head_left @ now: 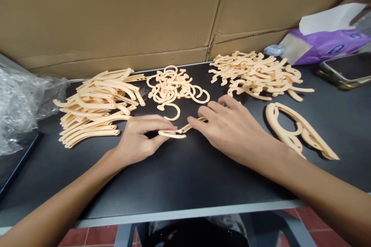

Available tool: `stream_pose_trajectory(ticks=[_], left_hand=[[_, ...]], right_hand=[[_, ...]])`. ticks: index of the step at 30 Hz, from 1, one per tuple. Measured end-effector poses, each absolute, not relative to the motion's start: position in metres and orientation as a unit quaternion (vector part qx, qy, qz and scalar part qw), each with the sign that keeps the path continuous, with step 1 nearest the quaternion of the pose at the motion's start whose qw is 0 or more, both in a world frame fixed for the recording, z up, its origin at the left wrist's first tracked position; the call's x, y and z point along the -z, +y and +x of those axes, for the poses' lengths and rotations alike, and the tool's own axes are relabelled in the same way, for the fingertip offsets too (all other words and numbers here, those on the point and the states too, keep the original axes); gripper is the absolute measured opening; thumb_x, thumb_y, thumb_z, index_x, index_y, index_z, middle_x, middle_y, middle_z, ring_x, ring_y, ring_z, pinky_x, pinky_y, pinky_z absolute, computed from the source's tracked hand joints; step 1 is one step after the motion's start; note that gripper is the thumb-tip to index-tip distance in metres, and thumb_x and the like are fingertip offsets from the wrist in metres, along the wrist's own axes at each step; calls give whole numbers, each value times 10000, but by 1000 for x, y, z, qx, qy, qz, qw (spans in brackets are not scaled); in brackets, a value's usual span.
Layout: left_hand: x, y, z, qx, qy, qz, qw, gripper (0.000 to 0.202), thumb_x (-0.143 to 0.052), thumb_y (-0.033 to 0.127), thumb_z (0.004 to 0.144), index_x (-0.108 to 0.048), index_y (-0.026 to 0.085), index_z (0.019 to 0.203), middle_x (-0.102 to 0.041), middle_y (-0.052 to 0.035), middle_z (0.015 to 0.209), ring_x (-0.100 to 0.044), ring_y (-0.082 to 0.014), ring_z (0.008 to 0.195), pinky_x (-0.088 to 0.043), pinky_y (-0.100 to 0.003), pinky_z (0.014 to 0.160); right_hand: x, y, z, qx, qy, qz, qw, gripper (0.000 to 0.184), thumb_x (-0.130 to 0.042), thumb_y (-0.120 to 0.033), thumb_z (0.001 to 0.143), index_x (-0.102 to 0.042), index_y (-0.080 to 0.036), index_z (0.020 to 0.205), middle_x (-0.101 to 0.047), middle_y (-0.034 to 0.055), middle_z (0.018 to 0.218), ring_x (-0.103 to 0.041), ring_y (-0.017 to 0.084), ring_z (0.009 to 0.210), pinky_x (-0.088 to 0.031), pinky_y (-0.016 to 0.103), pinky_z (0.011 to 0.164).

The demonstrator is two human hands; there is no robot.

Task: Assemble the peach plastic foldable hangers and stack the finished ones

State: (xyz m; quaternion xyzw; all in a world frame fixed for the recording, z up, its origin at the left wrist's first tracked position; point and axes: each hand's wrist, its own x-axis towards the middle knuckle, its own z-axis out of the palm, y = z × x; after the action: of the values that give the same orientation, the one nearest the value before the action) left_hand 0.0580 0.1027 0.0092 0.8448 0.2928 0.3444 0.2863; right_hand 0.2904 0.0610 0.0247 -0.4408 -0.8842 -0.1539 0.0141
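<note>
Left hand (139,137) pinches a peach hook (173,134); right hand (228,127), open flat, hides most of a hanger arm (189,126). Purple pack (327,44), far right corner of the bench (185,179): print unreadable.

I can read no text, number or brand from here. The purple plastic tissue pack (324,48) at the far right of the black tabletop (185,177) carries small dark-blue oval marks (336,49), but they are too blurred for me to make out any letters. The beige curved plastic piece (173,134) near the middle shows no moulded lettering that I can make out.
</note>
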Motion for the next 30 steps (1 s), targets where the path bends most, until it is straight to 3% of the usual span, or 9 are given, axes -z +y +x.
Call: stream_pose_trajectory(ticks=[10,18,24,30], left_hand=[[-10,103,59,-328,279,851,301,79,-727,196,851,-800,216,871,-799,-58,860,-754,-186,767,-595,-257,692],[-12,103,61,-308,261,863,304,100,-715,175,872,-801,224,886,-791,-43,860,-743,-163,765,-583,-240,706],[-12,105,61,-297,240,867,321,104,-705,210,889,-805,234,878,-778,-49,812,-713,-179,756,-564,-292,730],[-9,105,60,-291,232,869,326,107,-713,150,877,-796,213,903,-783,-37,839,-713,-151,754,-560,-249,732]], right_hand=[[-26,61,289,161,-896,-414,24,242,-521,-43,903,-715,-170,970,-692,77,844,-579,235,784,-298,391,800],[-29,61,287,162,-902,-399,4,254,-495,-37,915,-716,-157,953,-673,70,806,-596,241,776,-284,376,738],[-32,61,289,149,-914,-378,6,214,-530,-60,911,-710,-171,887,-657,59,749,-581,229,717,-247,365,680],[-33,60,289,143,-915,-378,-4,194,-565,-61,901,-723,-170,929,-662,49,753,-583,208,718,-243,349,685]])
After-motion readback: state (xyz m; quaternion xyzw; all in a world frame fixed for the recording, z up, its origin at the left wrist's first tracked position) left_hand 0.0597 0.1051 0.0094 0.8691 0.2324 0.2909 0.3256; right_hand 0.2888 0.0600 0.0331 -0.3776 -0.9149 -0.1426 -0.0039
